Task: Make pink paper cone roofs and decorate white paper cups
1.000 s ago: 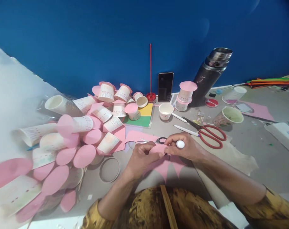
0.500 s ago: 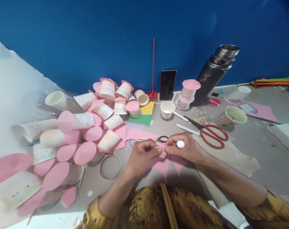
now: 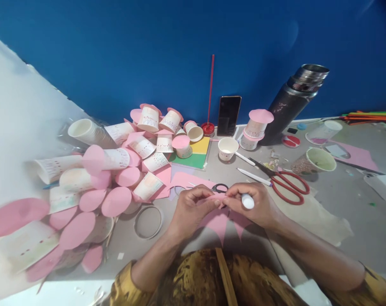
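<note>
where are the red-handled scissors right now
In the head view, the red-handled scissors lie right of centre, just beyond the right hand, beside the nearer white pen.

Mustard garment [image 3: 193, 276], dark blotches; 1 tan strip [image 3: 225, 276] down front; 2 sleeves [image 3: 126, 285], same colours.

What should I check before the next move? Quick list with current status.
1. Pink paper piece gripped: ok, fingers of both the left hand and right hand pinch it.
2. Right hand otherwise free: not ok, a white-ended object is tucked in it.
3. Underside of the piece visible: cannot tell its state, hidden.
4. Red-handled scissors clear of hands: ok, lying apart on the table.
5. Black-handled scissors well clear: not ok, lying just beyond the fingers.
6. Open paper cup upright: ok.
</note>
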Motion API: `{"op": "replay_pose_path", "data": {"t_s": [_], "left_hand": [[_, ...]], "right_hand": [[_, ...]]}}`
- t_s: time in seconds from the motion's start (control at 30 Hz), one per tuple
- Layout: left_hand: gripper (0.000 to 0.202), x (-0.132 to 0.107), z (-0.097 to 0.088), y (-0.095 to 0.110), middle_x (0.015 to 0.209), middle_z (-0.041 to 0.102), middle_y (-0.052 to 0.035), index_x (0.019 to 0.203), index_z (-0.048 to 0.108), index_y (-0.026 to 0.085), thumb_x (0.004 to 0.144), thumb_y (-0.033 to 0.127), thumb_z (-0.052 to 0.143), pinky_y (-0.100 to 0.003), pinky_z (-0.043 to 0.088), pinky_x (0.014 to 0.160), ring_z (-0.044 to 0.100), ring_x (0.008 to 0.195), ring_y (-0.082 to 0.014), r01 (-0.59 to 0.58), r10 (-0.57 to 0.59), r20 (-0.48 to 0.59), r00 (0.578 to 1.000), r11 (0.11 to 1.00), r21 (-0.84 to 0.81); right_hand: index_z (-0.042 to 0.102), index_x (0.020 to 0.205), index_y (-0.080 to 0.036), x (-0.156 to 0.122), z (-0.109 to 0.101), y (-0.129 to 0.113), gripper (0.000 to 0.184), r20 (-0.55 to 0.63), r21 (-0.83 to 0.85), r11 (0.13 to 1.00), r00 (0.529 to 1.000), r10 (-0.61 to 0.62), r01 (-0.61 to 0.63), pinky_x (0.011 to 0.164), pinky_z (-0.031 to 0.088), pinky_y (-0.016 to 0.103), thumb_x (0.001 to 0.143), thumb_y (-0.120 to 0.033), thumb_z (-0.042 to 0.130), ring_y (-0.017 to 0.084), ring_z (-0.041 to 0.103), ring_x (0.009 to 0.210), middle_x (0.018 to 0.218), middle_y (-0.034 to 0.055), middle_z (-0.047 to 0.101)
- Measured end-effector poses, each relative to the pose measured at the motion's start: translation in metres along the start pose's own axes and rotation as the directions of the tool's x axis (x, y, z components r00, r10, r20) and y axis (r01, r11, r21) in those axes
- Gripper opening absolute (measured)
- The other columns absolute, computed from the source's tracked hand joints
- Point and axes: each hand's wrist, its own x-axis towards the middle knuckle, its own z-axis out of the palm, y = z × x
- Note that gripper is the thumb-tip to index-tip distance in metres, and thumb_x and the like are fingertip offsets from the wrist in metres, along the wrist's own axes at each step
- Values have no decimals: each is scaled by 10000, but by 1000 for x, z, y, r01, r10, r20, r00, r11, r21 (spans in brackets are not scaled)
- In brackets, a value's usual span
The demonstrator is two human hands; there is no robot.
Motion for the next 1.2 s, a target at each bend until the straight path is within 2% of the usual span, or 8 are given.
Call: {"op": "replay_pose_path", "data": {"t_s": [0.2, 0.4, 0.6, 0.77, 1.2], "left_hand": [[189, 0, 0, -4, 663, 627, 6, 672, 711, 155, 752, 292, 813, -241, 396, 605, 514, 620, -107, 4, -6, -29, 1000, 997, -81], [192, 0, 1, 1, 641, 589, 18, 660, 692, 147, 754, 285, 787, -230, 385, 604, 485, 612, -96, 22, -27, -30, 999, 988, -151], [195, -1, 2, 0, 654, 630, 9, 710, 723, 151, 706, 306, 841, -234, 400, 580, 513, 595, -103, 80, -80, 4, 997, 980, -183], [211, -1, 3, -1, 634, 644, -5, 638, 719, 147, 716, 309, 830, -243, 420, 608, 543, 614, -115, 86, -89, -15, 996, 989, -117], [264, 0, 2, -5, 600, 627, -6, 612, 696, 140, 708, 345, 831, -241, 393, 586, 522, 600, -114, 112, -115, -11, 993, 985, -130]], "right_hand": [[721, 653, -185, 1, -4, 2, 184, 8, 27, 991, 992, 128, -128, 568, 452, 234, 783, -315, 723, 138, 603, 567, 610, 1, 702], [720, 653, -187, 1, -3, 6, 231, 41, 80, 969, 972, 230, -232, 550, 451, 247, 786, -375, 736, 149, 597, 570, 616, 5, 708], [704, 639, -184, 1, -1, 4, 212, 25, 34, 982, 983, 183, -183, 551, 445, 253, 783, -338, 721, 145, 587, 557, 595, -2, 689], [715, 649, -180, -1, 1, 4, 213, 52, 28, 986, 985, 165, -166, 525, 433, 241, 798, -331, 708, 135, 574, 537, 577, -6, 675], [726, 665, -172, -2, 2, 3, 226, 70, 45, 986, 985, 155, -158, 502, 388, 234, 816, -338, 704, 114, 523, 514, 549, -20, 624]]}}
